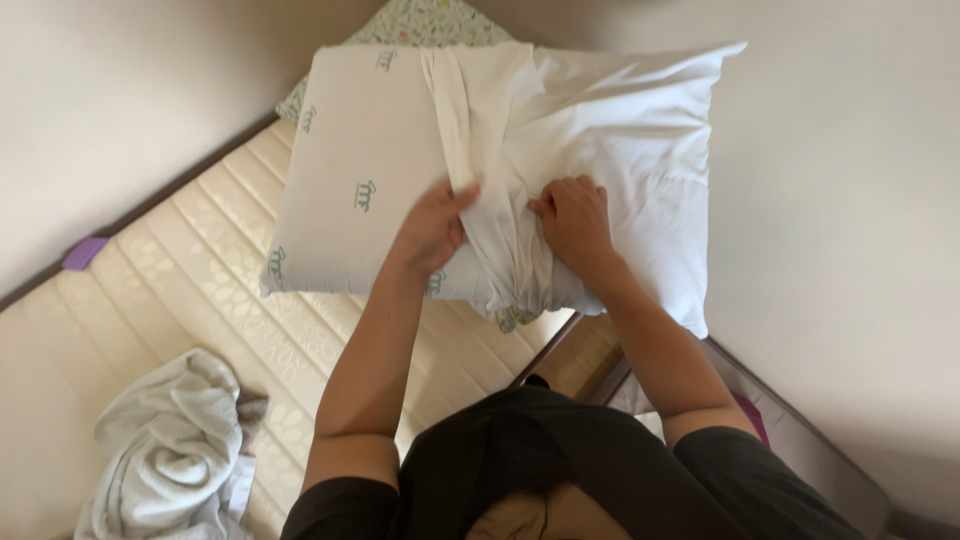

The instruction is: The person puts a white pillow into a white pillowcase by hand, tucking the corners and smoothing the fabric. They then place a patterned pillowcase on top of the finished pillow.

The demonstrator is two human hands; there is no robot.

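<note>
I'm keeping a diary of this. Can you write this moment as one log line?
left hand: grips pillowcase | right hand: grips pillowcase | pillow: half covered, on mattress

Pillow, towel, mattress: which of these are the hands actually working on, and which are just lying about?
In hand:
pillow
white pillowcase, gripped by left hand and right hand

Lying about:
crumpled towel
bare mattress
patterned cushion behind
purple tag
</note>
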